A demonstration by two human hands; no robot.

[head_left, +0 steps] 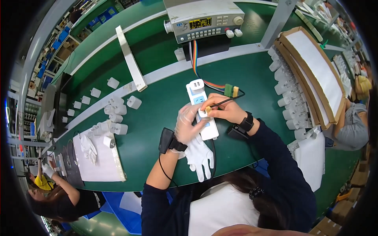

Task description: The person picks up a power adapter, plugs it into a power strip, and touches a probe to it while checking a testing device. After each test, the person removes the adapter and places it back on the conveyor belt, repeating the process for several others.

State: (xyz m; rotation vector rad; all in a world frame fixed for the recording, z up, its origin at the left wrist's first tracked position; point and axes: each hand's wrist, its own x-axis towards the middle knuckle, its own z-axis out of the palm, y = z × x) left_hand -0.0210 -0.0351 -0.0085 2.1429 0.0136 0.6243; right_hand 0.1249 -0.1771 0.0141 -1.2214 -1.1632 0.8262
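Note:
A white power strip with blue socket faces lies lengthwise in front of me. One white USB charger stands in its far end. My left hand, in a thin clear glove, is closed around another white charger at the strip's middle, with the thumb on the near side. Bare and pinching, my right hand holds a small yellow USB plug against this charger's port face. How deep the plug sits is hidden by fingers. A black cable runs from it to a green and yellow connector.
A white glove lies below my left wrist. Behind the strip stands a bench instrument with rainbow wires. Loose chargers cluster left, near a white pad. At right, chargers line cardboard trays. A co-worker sits at left.

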